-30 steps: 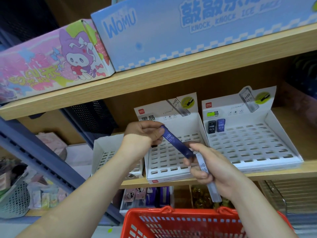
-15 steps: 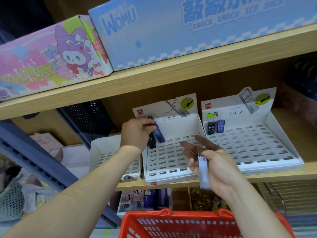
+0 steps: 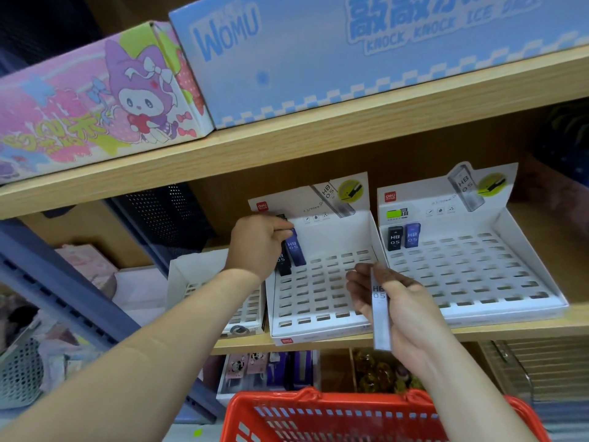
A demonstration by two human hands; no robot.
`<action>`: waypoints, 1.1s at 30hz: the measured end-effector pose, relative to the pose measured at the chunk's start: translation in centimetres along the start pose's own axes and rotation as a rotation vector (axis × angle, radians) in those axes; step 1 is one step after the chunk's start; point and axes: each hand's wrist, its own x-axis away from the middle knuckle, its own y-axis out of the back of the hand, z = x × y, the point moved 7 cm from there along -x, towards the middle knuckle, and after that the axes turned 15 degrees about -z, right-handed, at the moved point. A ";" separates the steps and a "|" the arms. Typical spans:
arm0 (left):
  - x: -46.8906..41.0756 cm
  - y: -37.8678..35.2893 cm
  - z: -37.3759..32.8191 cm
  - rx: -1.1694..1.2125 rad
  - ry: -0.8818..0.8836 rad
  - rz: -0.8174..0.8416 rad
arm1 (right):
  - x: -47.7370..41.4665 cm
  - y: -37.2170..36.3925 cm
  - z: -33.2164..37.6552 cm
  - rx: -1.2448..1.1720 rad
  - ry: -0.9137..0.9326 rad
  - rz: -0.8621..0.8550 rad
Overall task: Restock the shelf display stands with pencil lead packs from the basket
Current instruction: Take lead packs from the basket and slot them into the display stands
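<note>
At the middle stand [image 3: 338, 231] | a blue pack [image 3: 294, 247] is pinched by the left hand [image 3: 259, 244] at the top-left slots, beside a black pack [image 3: 283, 266]; a clear pack [image 3: 381, 320] is gripped upright in the right hand [image 3: 404, 314] | a basket [image 3: 318, 398] is seen below

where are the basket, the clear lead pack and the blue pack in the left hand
basket [image 3: 344, 403], head view, back rim
clear lead pack [image 3: 381, 328], head view, lower half
blue pack [image 3: 294, 248], head view, label

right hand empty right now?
No, the right hand pinches a pale lead pack marked HB 0.5 in front of the middle stand.
</note>
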 end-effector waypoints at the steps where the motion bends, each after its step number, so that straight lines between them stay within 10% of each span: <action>1: -0.1 0.1 0.0 0.004 -0.003 -0.022 | -0.1 0.0 -0.1 -0.012 -0.005 -0.003; 12: 0.6 -1.2 -0.9 -0.271 -0.273 -0.011 | -0.1 0.0 -0.1 0.024 -0.007 0.008; 26: 8.9 -1.7 -4.2 0.728 0.405 0.606 | 2.8 -2.2 -0.7 0.242 -0.129 0.409; 33: 7.2 -0.9 -2.1 0.668 0.488 0.344 | 2.1 -1.7 -0.4 0.401 0.028 0.332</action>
